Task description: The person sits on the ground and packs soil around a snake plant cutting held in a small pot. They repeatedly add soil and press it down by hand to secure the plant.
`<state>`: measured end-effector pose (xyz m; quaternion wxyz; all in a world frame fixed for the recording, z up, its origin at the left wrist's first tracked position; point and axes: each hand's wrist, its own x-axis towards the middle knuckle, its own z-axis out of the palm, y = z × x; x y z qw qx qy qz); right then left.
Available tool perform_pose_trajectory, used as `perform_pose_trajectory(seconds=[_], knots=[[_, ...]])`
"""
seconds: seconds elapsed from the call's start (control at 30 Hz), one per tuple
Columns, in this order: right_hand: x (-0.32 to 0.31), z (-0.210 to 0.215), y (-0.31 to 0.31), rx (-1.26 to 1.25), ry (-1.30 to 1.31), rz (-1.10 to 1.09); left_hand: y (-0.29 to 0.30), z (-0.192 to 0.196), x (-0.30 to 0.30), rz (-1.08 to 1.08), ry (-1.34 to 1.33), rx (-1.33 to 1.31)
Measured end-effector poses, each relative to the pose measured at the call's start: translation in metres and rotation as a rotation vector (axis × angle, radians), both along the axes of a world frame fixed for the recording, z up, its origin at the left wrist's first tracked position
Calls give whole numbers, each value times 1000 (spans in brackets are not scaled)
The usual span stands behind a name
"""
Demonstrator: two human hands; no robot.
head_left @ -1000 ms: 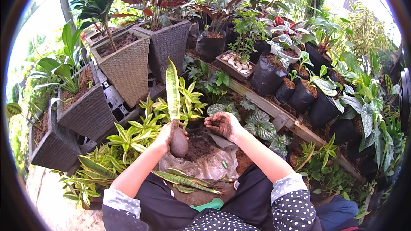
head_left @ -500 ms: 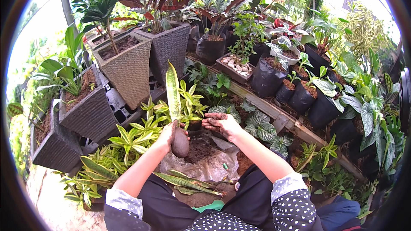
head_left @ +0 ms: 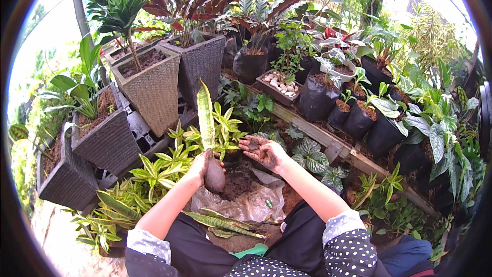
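My left hand (head_left: 198, 168) is closed around a small rounded brown pot (head_left: 214, 179). From its top a single snake plant leaf (head_left: 206, 115), pale green with yellowish edges, stands nearly upright. My right hand (head_left: 266, 154) is open to the right of it, palm turned up and smeared with dark soil, the fingers pointing left. Below both hands a greyish plastic sheet (head_left: 274, 187) lies on the ground with a heap of dark soil (head_left: 237, 185) on it. Cut snake plant leaves (head_left: 225, 222) lie between my knees and the sheet.
Tall grey planters (head_left: 197, 72) stand at the far left. Bushy yellow-green plants (head_left: 164, 172) crowd my left side. A wooden beam (head_left: 328, 143) runs diagonally on the right, with black bagged plants (head_left: 361, 120) behind it. A small green object (head_left: 268, 203) rests on the sheet.
My right hand has turned its palm further up and its fingers have opened out. The left hand keeps hold of the pot, almost unmoved.
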<state>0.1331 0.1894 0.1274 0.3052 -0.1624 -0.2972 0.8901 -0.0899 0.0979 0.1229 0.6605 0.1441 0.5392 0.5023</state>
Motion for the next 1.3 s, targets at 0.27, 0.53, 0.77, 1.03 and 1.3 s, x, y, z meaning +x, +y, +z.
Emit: perform_pose_trajectory(seconds=[0.27,0.53,0.77,1.03,1.3], knots=[[-3,12,-6,166,-122,-8,-1,-1,-1,-2,8,7],[1,21,-12,200,-320,-38,-2,2,-1,5,-5,15],[1,20,-7,-142,3,24,-4,0,-2,10,-14,24],[3,6,0,-38,-38,31,-2,-6,-3,-8,3,23],[1,15,-6,169,-194,37,-4,-5,-3,10,-10,42]])
